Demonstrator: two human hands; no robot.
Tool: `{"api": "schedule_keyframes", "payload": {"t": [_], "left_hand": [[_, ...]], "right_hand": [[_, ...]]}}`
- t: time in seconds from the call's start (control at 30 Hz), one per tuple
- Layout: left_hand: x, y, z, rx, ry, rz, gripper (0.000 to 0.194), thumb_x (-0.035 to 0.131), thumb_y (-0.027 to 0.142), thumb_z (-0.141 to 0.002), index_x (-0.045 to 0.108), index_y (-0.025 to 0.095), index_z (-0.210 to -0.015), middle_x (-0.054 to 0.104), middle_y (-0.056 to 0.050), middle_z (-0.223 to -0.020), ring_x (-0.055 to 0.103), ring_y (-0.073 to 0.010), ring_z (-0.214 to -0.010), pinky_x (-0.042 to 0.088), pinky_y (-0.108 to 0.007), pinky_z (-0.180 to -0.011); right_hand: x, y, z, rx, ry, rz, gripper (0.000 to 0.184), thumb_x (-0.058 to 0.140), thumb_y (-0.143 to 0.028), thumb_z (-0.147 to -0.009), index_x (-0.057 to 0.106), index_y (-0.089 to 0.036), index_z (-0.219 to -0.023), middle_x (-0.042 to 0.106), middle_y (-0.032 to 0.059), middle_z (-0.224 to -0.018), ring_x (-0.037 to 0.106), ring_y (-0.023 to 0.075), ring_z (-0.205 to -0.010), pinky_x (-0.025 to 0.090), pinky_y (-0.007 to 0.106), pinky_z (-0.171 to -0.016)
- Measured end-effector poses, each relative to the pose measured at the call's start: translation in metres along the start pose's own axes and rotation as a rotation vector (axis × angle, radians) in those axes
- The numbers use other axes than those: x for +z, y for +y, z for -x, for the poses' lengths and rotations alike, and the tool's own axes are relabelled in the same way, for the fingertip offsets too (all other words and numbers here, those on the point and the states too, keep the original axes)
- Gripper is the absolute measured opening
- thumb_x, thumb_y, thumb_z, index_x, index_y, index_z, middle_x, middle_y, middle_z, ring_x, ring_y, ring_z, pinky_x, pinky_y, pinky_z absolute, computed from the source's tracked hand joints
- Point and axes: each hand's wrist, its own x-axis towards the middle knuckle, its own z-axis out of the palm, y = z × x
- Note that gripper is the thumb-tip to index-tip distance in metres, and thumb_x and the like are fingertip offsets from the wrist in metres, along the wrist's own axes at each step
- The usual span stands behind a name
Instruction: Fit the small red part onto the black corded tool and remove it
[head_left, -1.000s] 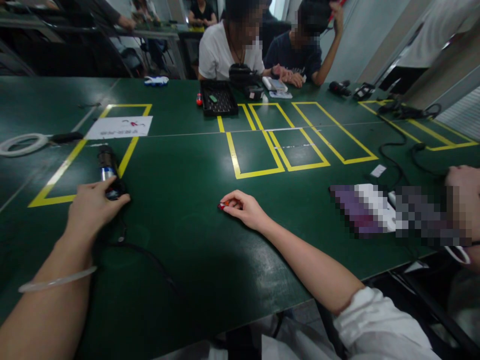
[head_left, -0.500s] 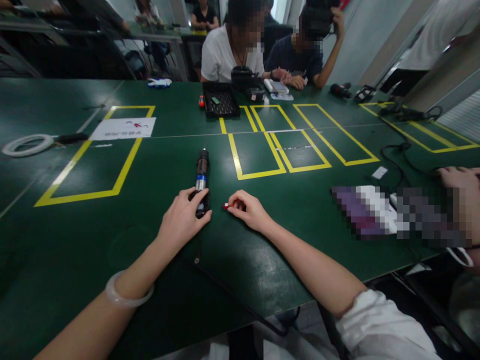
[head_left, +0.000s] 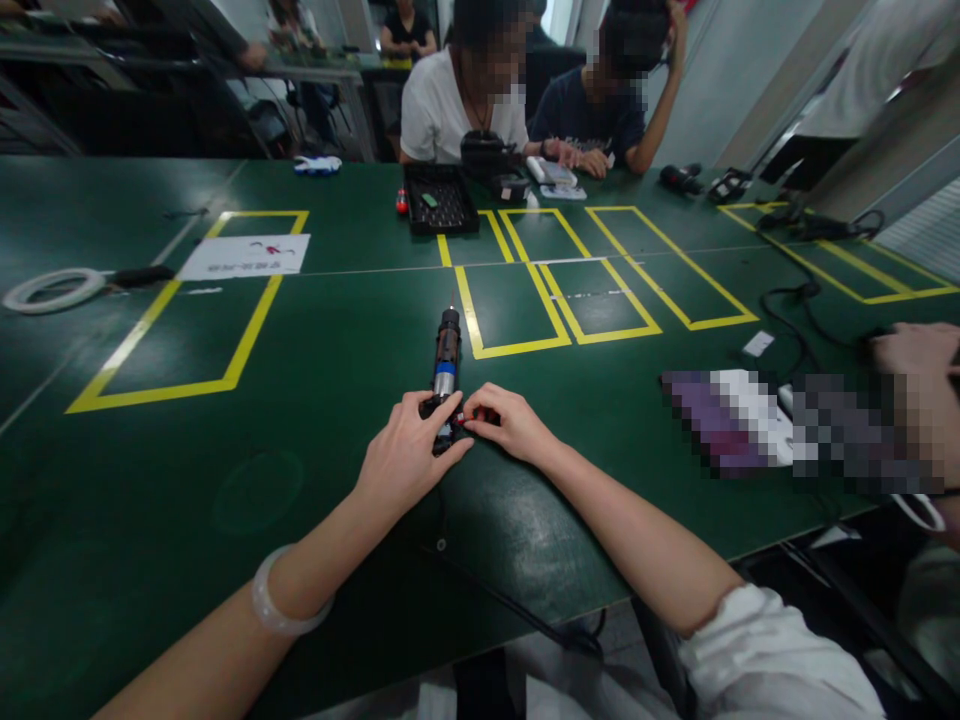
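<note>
My left hand (head_left: 405, 455) is closed round the rear end of a black electric screwdriver (head_left: 446, 360) with a silver and blue band, which lies on the green table (head_left: 315, 330) pointing away from me. Its cable (head_left: 510, 600) trails back over the near edge. My right hand (head_left: 506, 420) pinches a small red object (head_left: 472, 415) right beside the screwdriver's end, and the two hands touch there.
A black parts tray (head_left: 439, 200) sits far across, in front of two seated people. Yellow tape rectangles (head_left: 555, 280) mark the table. A white sheet (head_left: 244, 256) and a white ring (head_left: 45, 290) lie at left. Cables (head_left: 795, 310) and another person's hand (head_left: 915, 350) are at right.
My left hand has dragged the screwdriver from the far left across to the right until it meets my right hand. The right hand stayed in place with the red object.
</note>
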Motion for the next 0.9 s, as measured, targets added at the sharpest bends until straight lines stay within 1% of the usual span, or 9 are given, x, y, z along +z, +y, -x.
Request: {"api": "schedule_keyframes", "payload": {"t": [0.1, 0.2, 0.27, 0.33, 0.4, 0.47, 0.57, 0.73, 0.9], "left_hand": [[0.002, -0.001, 0.000, 0.007, 0.010, 0.009, 0.059, 0.050, 0.055, -0.092, 0.048, 0.032, -0.146, 0.047, -0.015, -0.133, 0.056, -0.0293, -0.114, 0.056, -0.039, -0.079], [0.004, -0.001, 0.000, 0.005, 0.020, 0.011, 0.058, 0.049, 0.054, -0.092, 0.047, 0.033, -0.146, 0.046, -0.015, -0.133, 0.057, -0.0291, -0.111, 0.056, -0.038, -0.078], [0.004, 0.000, 0.000, -0.001, 0.020, 0.009, 0.058, 0.049, 0.054, -0.092, 0.048, 0.033, -0.146, 0.046, -0.015, -0.132, 0.057, -0.0287, -0.110, 0.055, -0.037, -0.077], [0.004, 0.001, -0.001, -0.005, 0.017, 0.006, 0.058, 0.048, 0.054, -0.092, 0.047, 0.033, -0.146, 0.045, -0.015, -0.132, 0.057, -0.0285, -0.110, 0.055, -0.036, -0.076], [0.003, 0.003, -0.002, -0.007, 0.007, 0.003, 0.058, 0.047, 0.055, -0.093, 0.048, 0.033, -0.146, 0.045, -0.015, -0.131, 0.057, -0.0282, -0.109, 0.055, -0.036, -0.076], [0.001, 0.004, -0.005, -0.011, -0.007, -0.002, 0.058, 0.046, 0.056, -0.093, 0.048, 0.033, -0.146, 0.046, -0.015, -0.130, 0.057, -0.0282, -0.109, 0.054, -0.036, -0.077], [-0.002, 0.003, -0.009, -0.019, -0.028, -0.027, 0.058, 0.042, 0.056, -0.094, 0.047, 0.033, -0.147, 0.047, -0.015, -0.125, 0.058, -0.0280, -0.105, 0.053, -0.037, -0.077], [-0.007, 0.002, -0.016, -0.030, -0.045, -0.136, 0.057, 0.035, 0.055, -0.096, 0.045, 0.035, -0.148, 0.051, -0.014, -0.115, 0.059, -0.0268, -0.094, 0.050, -0.037, -0.078], [-0.009, 0.004, -0.019, -0.018, -0.043, -0.195, 0.056, 0.031, 0.056, -0.097, 0.046, 0.037, -0.147, 0.051, -0.014, -0.114, 0.057, -0.0279, -0.093, 0.047, -0.037, -0.074]], "right_hand": [[-0.001, -0.002, 0.001, -0.001, -0.008, -0.003, 0.002, 0.064, -0.018, -0.088, 0.063, -0.018, -0.086, 0.053, 0.0003, -0.084, 0.054, 0.0131, -0.076, 0.043, 0.025, -0.073], [0.000, -0.003, 0.002, -0.008, -0.019, -0.007, 0.002, 0.063, -0.020, -0.089, 0.065, -0.019, -0.088, 0.055, 0.0012, -0.087, 0.057, 0.0133, -0.079, 0.045, 0.026, -0.075], [0.001, -0.003, 0.003, -0.010, 0.002, -0.005, 0.004, 0.063, -0.021, -0.090, 0.067, -0.019, -0.090, 0.057, 0.0020, -0.090, 0.058, 0.0138, -0.082, 0.045, 0.026, -0.077], [0.002, -0.003, 0.003, -0.008, 0.039, -0.001, 0.007, 0.064, -0.022, -0.090, 0.070, -0.019, -0.093, 0.057, 0.0035, -0.094, 0.058, 0.0143, -0.086, 0.046, 0.025, -0.075], [0.002, -0.003, 0.004, -0.007, 0.050, 0.004, 0.010, 0.064, -0.023, -0.090, 0.072, -0.019, -0.094, 0.058, 0.0040, -0.092, 0.058, 0.0140, -0.083, 0.046, 0.025, -0.072], [0.003, -0.005, 0.004, -0.022, 0.048, 0.029, 0.014, 0.062, -0.024, -0.092, 0.074, -0.019, -0.097, 0.060, 0.0042, -0.089, 0.058, 0.0143, -0.081, 0.046, 0.026, -0.074], [0.002, -0.011, 0.005, -0.006, 0.070, 0.066, 0.018, 0.059, -0.026, -0.094, 0.075, -0.019, -0.099, 0.066, 0.0056, -0.091, 0.060, 0.0153, -0.084, 0.046, 0.027, -0.077], [0.001, -0.023, 0.009, 0.039, 0.102, 0.057, 0.020, 0.057, -0.029, -0.095, 0.073, -0.018, -0.096, 0.071, 0.0042, -0.089, 0.061, 0.0129, -0.073, 0.045, 0.025, -0.072], [0.003, -0.018, 0.010, 0.082, 0.127, 0.034, 0.020, 0.054, -0.030, -0.096, 0.071, -0.019, -0.100, 0.072, 0.0020, -0.088, 0.059, 0.0120, -0.070, 0.043, 0.024, -0.069]]}}
